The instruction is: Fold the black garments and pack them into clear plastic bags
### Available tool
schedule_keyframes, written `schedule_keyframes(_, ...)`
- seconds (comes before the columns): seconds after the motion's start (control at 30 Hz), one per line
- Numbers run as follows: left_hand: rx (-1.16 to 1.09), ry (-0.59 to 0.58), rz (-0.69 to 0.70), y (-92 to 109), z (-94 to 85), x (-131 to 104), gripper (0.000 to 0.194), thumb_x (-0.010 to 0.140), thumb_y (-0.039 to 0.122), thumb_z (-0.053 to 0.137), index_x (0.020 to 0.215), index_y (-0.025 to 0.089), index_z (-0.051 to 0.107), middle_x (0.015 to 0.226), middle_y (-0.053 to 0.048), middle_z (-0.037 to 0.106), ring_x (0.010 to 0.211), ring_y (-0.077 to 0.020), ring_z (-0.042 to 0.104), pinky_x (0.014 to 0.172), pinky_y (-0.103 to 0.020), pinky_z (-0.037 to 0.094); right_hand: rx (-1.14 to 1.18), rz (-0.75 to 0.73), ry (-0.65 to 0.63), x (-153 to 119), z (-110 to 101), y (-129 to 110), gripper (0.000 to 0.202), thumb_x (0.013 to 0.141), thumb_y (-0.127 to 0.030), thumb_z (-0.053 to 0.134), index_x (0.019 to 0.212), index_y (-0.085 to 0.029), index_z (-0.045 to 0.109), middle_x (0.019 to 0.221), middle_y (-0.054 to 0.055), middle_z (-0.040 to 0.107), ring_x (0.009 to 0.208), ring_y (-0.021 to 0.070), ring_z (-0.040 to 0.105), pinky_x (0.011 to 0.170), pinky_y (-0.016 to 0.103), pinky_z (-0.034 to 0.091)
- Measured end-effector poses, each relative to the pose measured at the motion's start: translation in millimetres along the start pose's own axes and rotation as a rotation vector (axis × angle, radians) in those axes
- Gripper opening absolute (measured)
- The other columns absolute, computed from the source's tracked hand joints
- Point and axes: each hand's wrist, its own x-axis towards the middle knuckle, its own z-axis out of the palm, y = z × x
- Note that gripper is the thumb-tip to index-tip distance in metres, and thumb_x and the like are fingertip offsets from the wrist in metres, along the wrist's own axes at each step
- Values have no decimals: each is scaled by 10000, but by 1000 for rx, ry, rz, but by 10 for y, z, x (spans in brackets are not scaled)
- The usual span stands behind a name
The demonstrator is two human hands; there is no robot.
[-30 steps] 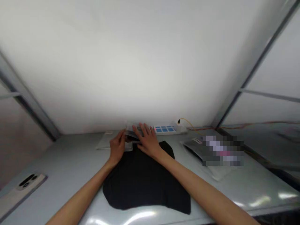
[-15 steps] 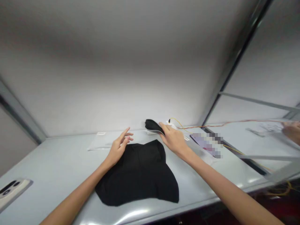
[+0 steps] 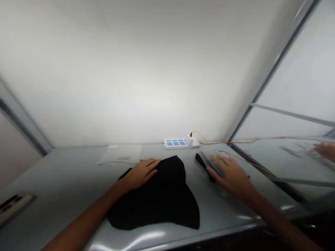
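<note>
A piece of black cloth [image 3: 162, 195] lies spread on the grey table. My left hand [image 3: 143, 171] rests on its upper left part, palm down and fingers stretched out. To the right of the cloth, my right hand [image 3: 230, 176] grips a slim black item with a pale grey side [image 3: 205, 165], thumb along its near edge. Motion blurs this item, and its exact kind does not show. Behind and under my right hand lies a clear plastic bag or sheet, mostly covered, with a purplish thing showing near it.
A white power strip [image 3: 172, 143] with a plugged-in adapter [image 3: 190, 140] stands against the wall. A clear plastic sleeve [image 3: 121, 154] lies at the back left, a phone [image 3: 15, 207] at the left edge. Beyond the metal frame at right, another person's hand [image 3: 326, 150] is visible.
My right hand has carried the slim black item right and down from in front of the power strip. My left hand, raised before, has come down flat onto the black cloth.
</note>
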Motion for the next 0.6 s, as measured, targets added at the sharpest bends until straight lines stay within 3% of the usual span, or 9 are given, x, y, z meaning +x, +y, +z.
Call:
schedule_keyframes(0.1,39,11,13,-32,28,-2,504,1086,438,339,1536,233,431,1537,-81,520,1412,-243,492,1172,-422,397,137,-65,25,328,-31,199,570,1036,-507,373,1446,-148,539,1398,160,622,1305,316,557,1133,493,409)
schedule_keyframes(0.17,76,17,20,-64,49,1,488,1087,423,350,1529,238,444,1532,-79,526,1412,-244,497,1163,-428,414,190,-133,-67,402,129,308,576,1056,-493,309,1492,-166,495,1494,137,556,1402,298,487,1175,510,370)
schedule_keyframes(0.27,170,7,43,-67,1,14,472,1085,408,372,1519,243,461,1558,-84,493,1445,-260,456,1184,-455,389,184,-154,-228,282,504,366,609,1039,-548,335,1531,-210,459,1557,124,486,1455,314,426,1204,564,308)
schedule_keyframes(0.37,277,26,73,57,-168,-47,471,1083,419,379,1511,246,473,1570,-87,473,1489,-275,382,1222,-496,322,180,-157,-268,135,748,376,610,1042,-548,348,1566,-240,404,1593,112,429,1484,303,380,1227,549,268)
schedule_keyframes(0.5,322,91,31,360,-322,-456,516,1090,393,362,1589,268,320,1618,-54,399,1506,-227,353,1217,-438,346,165,-190,-277,182,697,425,632,1050,-543,334,1567,-186,397,1589,150,425,1484,321,376,1218,558,275)
schedule_keyframes(0.6,409,132,-17,569,-234,-949,583,1067,403,426,1610,284,250,1635,-57,359,1513,-262,337,1202,-458,366,145,-223,-231,270,474,308,677,1021,-581,387,1564,-176,399,1582,176,429,1487,364,356,1206,619,245)
